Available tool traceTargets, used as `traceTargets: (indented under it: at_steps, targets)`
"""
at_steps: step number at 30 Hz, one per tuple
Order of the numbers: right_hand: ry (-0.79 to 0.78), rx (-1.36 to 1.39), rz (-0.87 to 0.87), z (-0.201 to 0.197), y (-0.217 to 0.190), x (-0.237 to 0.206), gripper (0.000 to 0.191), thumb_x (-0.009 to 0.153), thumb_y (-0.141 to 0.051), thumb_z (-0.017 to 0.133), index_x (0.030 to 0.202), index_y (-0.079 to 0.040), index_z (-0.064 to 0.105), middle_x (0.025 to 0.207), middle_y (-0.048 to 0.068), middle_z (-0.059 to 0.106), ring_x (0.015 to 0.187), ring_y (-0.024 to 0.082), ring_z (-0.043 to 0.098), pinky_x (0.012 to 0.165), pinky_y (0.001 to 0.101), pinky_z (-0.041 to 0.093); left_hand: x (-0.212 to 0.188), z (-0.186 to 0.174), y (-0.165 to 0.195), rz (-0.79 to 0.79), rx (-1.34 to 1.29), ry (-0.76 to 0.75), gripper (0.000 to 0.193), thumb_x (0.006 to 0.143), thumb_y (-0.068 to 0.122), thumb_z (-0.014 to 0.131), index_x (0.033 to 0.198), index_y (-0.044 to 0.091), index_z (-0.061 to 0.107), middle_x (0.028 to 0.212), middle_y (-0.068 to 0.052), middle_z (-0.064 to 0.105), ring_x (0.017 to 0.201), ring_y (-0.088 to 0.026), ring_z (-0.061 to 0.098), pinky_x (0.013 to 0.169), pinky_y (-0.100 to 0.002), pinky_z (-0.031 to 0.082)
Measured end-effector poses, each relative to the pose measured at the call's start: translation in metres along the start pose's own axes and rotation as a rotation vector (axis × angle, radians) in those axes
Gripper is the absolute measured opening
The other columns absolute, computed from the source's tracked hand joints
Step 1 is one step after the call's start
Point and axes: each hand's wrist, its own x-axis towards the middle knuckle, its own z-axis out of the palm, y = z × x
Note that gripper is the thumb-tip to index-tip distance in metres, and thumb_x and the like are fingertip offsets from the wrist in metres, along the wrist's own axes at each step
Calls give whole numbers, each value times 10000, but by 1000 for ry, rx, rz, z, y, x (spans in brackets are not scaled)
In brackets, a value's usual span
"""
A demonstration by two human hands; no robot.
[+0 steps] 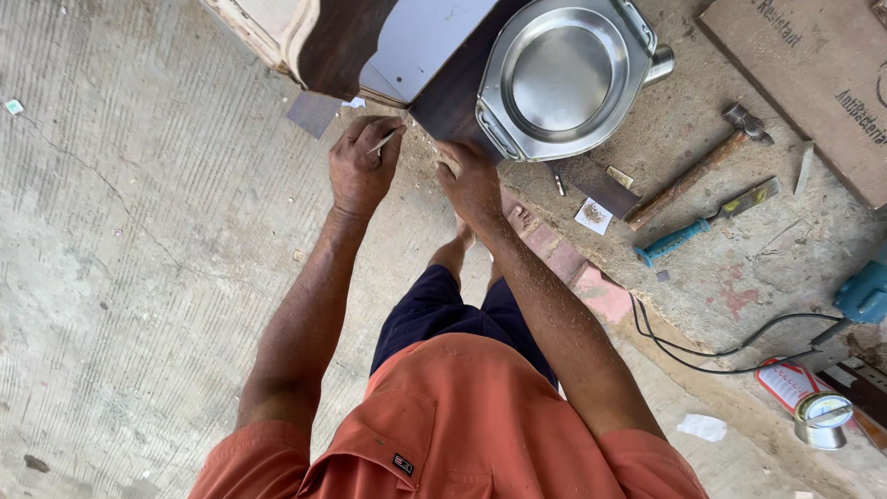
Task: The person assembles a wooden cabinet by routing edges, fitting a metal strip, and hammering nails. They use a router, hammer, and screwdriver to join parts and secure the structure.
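My left hand [362, 164] is closed around a thin pale sliver [382, 141], held against the lower edge of a dark wooden furniture piece [346, 42]. My right hand [469, 181] presses on the same dark edge just to the right, fingers curled over a small pale bit that is mostly hidden. A round steel tray [564, 74] rests on top of the dark piece, right above my right hand. A light grey panel [420, 42] lies on the wood beside the tray.
A hammer [702, 166], a chisel with a teal handle [707, 222] and small laminate scraps [596, 199] lie on the dusty concrete to the right. A brown board [813, 83] sits top right. A teal power tool [864, 291] with black cord and an open tin [822, 418] sit lower right.
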Motion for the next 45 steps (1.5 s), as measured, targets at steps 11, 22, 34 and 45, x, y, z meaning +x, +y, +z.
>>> traceTargets:
  at_steps: [11,22,34,45]
  targets:
    - [37,271,-166,-8,-7,25,374,960,-77,784,1313,-83,661,1298,107,677,1221,227,700,1061,335,604,2,14,8,-16,120,3,269,915,69,816,1148,101,685,1094,-44,710,938,-257,742,781,-367,620]
    - [277,146,-559,7,-47,44,358,980,-177,859,1290,-121,688,1230,44,680,1125,167,729,937,272,667,4,21,7,-138,256,136,148,984,130,721,1119,92,675,1063,-60,722,903,-231,747,737,-358,635]
    - [335,81,-617,24,-55,56,409,1028,-275,830,1371,-152,645,1294,-3,653,1196,162,701,1032,280,642,3,15,5,-224,337,62,208,964,213,751,1017,28,673,892,-72,688,705,-199,719,580,-340,611]
    - [426,-1,-617,52,-51,61,526,1070,-359,794,1486,-189,521,1474,66,546,1285,203,650,1058,301,633,18,20,-2,-374,157,49,243,1078,240,618,1089,3,673,791,-65,724,587,-107,683,463,-249,563]
